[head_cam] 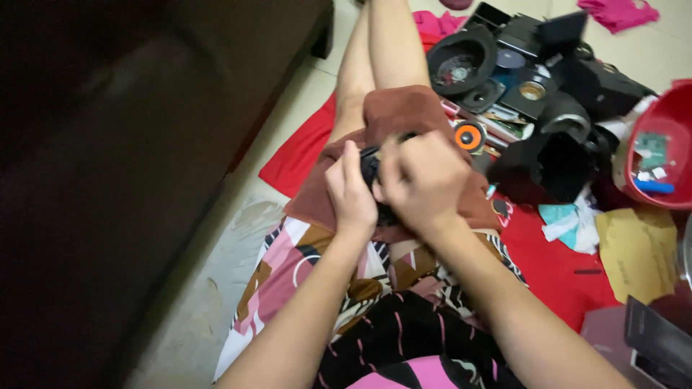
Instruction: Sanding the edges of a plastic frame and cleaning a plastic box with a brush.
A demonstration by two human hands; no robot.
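red basin (667, 108) | speaker cones (461, 66) | dark sofa (108, 144) | red cloth (299, 155)

A small black thing (373, 167) sits between the fingers of both hands. Fingers cover most of it, so its shape is hard to tell. It rests over a brown cloth (404, 112).

Both bare forearms reach forward from the bottom edge and angle toward each other, so the hands meet over the lap. The left hand (351, 191) is curled with its knuckles up and its thumb pointing forward, its grip closed on something dark that is mostly hidden. The right hand (422, 180) is balled into a loose fist, back of the hand upward, pressed close against the left. The right wrist bends slightly inward; the bare legs stretch ahead.
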